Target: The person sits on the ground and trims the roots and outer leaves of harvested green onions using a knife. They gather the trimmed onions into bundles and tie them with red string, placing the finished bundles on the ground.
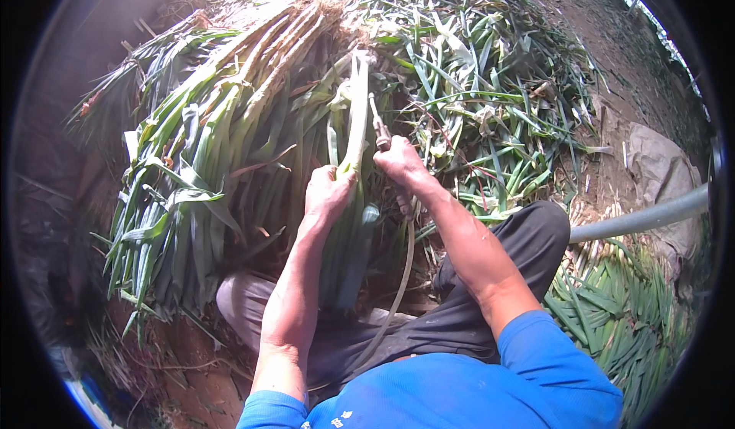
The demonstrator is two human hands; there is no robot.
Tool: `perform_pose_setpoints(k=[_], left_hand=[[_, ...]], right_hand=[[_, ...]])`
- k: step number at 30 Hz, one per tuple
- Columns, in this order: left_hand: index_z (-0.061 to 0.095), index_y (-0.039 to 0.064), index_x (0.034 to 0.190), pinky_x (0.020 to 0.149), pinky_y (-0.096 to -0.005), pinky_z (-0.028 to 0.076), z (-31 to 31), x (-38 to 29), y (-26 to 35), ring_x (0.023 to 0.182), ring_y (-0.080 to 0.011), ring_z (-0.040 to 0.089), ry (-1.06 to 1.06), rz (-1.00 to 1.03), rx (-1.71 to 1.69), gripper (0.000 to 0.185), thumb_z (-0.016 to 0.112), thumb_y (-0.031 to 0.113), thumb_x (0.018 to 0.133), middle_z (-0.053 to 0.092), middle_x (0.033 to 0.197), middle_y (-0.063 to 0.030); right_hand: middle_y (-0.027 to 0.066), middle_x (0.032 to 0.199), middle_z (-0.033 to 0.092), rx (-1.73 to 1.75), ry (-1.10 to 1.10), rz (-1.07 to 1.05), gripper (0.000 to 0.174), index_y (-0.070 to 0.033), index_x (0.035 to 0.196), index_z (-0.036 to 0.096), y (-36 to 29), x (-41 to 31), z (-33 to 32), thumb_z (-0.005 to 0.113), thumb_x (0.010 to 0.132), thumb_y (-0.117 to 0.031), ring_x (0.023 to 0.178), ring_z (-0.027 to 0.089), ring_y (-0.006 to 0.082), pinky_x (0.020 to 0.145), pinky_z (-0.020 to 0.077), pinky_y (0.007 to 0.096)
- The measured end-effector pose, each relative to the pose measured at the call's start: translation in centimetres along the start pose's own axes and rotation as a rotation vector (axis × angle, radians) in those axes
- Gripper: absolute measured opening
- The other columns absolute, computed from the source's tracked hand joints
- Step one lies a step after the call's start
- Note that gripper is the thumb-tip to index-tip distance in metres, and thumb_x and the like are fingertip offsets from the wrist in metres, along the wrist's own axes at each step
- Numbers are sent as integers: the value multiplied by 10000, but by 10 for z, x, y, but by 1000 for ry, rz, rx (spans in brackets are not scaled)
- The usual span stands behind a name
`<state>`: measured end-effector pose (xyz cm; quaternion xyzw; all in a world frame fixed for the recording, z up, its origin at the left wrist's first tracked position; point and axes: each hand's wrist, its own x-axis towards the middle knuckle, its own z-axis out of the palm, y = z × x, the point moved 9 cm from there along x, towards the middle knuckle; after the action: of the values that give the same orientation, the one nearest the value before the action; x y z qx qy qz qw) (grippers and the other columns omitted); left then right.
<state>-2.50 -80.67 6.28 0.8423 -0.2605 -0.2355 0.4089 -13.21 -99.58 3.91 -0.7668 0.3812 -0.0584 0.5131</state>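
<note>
My left hand is closed around the leafy part of a pale leek or large green onion, whose white stem points away from me. Just to its right, my right hand grips a tool with a thin nozzle, which looks like an air blow gun. From its lower end a hose runs down across my lap. The nozzle lies beside the stem, with a small gap between them. Long green leaves hang below my left hand.
A heap of untrimmed leeks with brown roots lies at the left. Loose green leaves are piled at the upper right. A grey pipe juts in from the right, above bundled green onions. A crumpled sack lies behind it.
</note>
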Motion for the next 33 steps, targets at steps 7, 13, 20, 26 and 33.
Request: perform_pose_setpoints(k=[7,13,20,26,33], left_hand=[[774,33,1107,935,-493,568,36,-26,61,1061,-425,726,-140,247,267,377,715,389,999,765,1150,-224],[701,64,1037,834,-536,573,-50,79,70,933,-412,696,446,667,578,202,743,232,933,695,983,-188],[715,7,1116,921,-479,598,-44,135,51,1075,-385,705,346,306,1138,254,702,127,893,658,1228,-229],[787,-2,1134,983,-492,585,-53,151,62,1187,-406,675,221,119,1120,362,781,216,844,595,1402,-251],[709,-24,1220,1006,-517,560,-55,76,162,1169,-454,676,217,155,855,531,808,375,884,609,1331,-285]], right_hand=[[96,907,684,341,194,33,309,34,1149,633,23,-49,-54,699,928,-171,729,656,192,625,563,378],[63,841,650,394,134,51,240,12,1055,599,45,-56,-45,732,898,-111,620,633,152,580,546,330],[86,843,659,321,47,109,324,24,1070,599,58,-51,-9,729,864,-189,664,668,181,629,571,367],[119,898,673,251,24,160,389,35,1103,578,94,-34,10,726,847,-218,680,673,220,648,580,380],[191,954,696,345,-63,49,445,53,1155,559,45,-47,8,726,864,-239,799,716,289,750,585,423]])
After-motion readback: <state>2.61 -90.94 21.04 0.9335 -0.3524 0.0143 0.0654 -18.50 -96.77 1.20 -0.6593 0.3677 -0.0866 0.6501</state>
